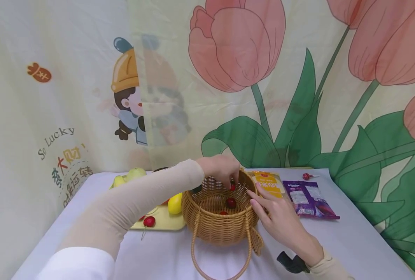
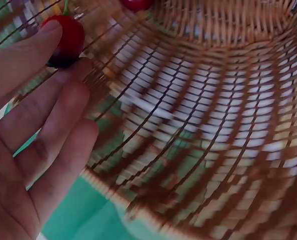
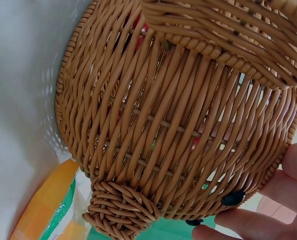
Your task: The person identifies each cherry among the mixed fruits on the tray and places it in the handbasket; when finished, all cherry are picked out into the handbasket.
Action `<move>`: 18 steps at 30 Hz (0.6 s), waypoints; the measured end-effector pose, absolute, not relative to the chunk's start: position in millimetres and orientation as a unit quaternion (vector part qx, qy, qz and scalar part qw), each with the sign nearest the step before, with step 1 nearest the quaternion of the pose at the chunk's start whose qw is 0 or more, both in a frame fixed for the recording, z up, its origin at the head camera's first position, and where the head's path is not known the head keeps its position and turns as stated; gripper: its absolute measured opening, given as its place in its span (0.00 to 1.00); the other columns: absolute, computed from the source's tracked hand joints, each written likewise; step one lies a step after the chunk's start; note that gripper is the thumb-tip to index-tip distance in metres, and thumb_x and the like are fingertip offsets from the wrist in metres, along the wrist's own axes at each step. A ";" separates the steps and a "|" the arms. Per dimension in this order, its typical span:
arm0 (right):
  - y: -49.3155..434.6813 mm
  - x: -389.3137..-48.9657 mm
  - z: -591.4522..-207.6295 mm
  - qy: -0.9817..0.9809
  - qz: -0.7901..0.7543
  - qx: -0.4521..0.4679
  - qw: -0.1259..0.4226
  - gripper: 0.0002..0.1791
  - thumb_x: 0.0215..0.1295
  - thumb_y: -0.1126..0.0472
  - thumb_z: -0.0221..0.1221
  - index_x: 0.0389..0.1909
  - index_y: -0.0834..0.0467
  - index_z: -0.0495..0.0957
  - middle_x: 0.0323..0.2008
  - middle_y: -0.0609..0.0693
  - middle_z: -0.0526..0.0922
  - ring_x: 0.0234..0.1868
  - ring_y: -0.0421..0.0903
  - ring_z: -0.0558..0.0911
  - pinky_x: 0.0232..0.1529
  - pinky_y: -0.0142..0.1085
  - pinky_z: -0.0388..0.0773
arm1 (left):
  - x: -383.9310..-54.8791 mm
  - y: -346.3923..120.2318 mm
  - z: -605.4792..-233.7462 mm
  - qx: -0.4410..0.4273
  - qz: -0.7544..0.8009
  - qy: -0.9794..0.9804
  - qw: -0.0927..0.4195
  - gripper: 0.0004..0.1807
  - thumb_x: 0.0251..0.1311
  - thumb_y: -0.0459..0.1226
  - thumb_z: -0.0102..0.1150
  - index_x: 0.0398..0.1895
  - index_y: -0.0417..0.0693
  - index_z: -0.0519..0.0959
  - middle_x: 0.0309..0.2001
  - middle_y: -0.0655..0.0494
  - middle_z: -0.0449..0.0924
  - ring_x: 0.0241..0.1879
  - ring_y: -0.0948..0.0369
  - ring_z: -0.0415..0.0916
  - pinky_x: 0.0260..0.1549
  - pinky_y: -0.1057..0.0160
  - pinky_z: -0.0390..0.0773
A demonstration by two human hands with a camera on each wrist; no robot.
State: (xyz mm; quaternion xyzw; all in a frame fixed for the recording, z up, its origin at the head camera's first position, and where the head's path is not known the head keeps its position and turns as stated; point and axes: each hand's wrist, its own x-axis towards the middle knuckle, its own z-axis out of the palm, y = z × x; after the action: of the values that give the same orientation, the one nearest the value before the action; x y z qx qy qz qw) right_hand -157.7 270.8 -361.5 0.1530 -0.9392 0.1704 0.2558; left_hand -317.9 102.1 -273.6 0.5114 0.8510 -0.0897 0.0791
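Observation:
A brown wicker basket (image 1: pixel 221 230) stands on the table with its handle lowered toward the front. My left hand (image 1: pixel 223 168) reaches over the far rim and pinches a dark red cherry (image 2: pixel 71 42) by thumb and fingers, inside the basket's mouth. Below it another cherry (image 1: pixel 231 202) lies in the basket, and part of a third red one (image 1: pixel 223 212) shows by the near wall. My right hand (image 1: pixel 281 213) touches the basket's right rim with fairly straight fingers. In the right wrist view its fingertips lie against the woven wall (image 3: pixel 178 115), beside black bead eyes (image 3: pixel 233 198).
Left of the basket, a yellow tray (image 1: pixel 170 221) carries fruit, including a yellow fruit (image 1: pixel 175 203) and a cherry (image 1: pixel 149 221). To the right lie an orange packet (image 1: pixel 268 182), a purple packet (image 1: pixel 310 198) and a wrapped lollipop (image 1: pixel 307 176). A patterned curtain hangs behind.

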 end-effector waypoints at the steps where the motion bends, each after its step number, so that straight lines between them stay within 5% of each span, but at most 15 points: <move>1: 270.8 -158.0 -361.2 -0.939 0.171 0.153 0.256 0.19 0.78 0.52 0.55 0.62 0.54 0.82 0.65 0.63 0.78 0.34 0.56 0.89 0.59 0.65 0.76 | -318.9 102.7 -278.1 0.515 -0.091 0.849 0.074 0.12 0.60 0.44 0.73 0.48 0.59 0.91 0.47 0.64 0.90 0.43 0.67 0.81 0.46 0.67 0.83; 4: 270.7 -158.5 -361.3 -0.939 0.171 0.153 0.257 0.19 0.78 0.53 0.55 0.62 0.54 0.82 0.65 0.63 0.78 0.44 0.62 0.88 0.58 0.66 0.76 | -320.3 103.4 -289.9 0.519 -0.092 0.847 0.064 0.11 0.60 0.44 0.73 0.46 0.61 0.91 0.46 0.65 0.89 0.44 0.66 0.80 0.46 0.67 0.83; 8: 270.3 -158.1 -361.0 -0.940 0.173 0.152 0.252 0.19 0.78 0.52 0.55 0.62 0.53 0.82 0.66 0.62 0.78 0.45 0.62 0.88 0.57 0.66 0.77 | -320.4 104.5 -301.3 0.524 -0.088 0.845 0.057 0.11 0.59 0.45 0.74 0.46 0.62 0.91 0.45 0.66 0.90 0.45 0.66 0.81 0.47 0.66 0.82; 12: 270.0 -157.7 -361.4 -0.941 0.171 0.149 0.251 0.19 0.78 0.52 0.55 0.63 0.52 0.82 0.66 0.61 0.78 0.34 0.54 0.88 0.55 0.62 0.79 | -320.8 105.3 -310.4 0.530 -0.079 0.842 0.066 0.13 0.59 0.45 0.74 0.48 0.63 0.90 0.44 0.67 0.90 0.45 0.67 0.83 0.49 0.66 0.82; 15: 270.0 -157.5 -361.2 -0.944 0.170 0.145 0.241 0.20 0.79 0.51 0.54 0.64 0.52 0.81 0.67 0.61 0.77 0.18 0.39 0.74 0.50 0.55 0.83 | -321.3 105.2 -315.6 0.528 -0.071 0.843 0.079 0.13 0.59 0.44 0.74 0.48 0.64 0.90 0.44 0.68 0.90 0.44 0.69 0.84 0.48 0.67 0.83; 18: 270.5 -157.0 -360.7 -0.946 0.168 0.142 0.240 0.20 0.79 0.51 0.53 0.64 0.52 0.81 0.67 0.61 0.77 0.15 0.34 0.64 0.46 0.50 0.83 | -321.4 105.5 -318.4 0.528 -0.066 0.843 0.081 0.13 0.59 0.44 0.74 0.47 0.64 0.90 0.43 0.68 0.90 0.44 0.69 0.85 0.47 0.67 0.84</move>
State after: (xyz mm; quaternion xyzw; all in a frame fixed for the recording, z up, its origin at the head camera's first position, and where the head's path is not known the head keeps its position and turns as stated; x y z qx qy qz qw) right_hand -157.0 270.5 -360.7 0.1418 -0.9456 0.1680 0.2396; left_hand -321.4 105.5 -318.4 0.5281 0.8428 -0.0658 0.0809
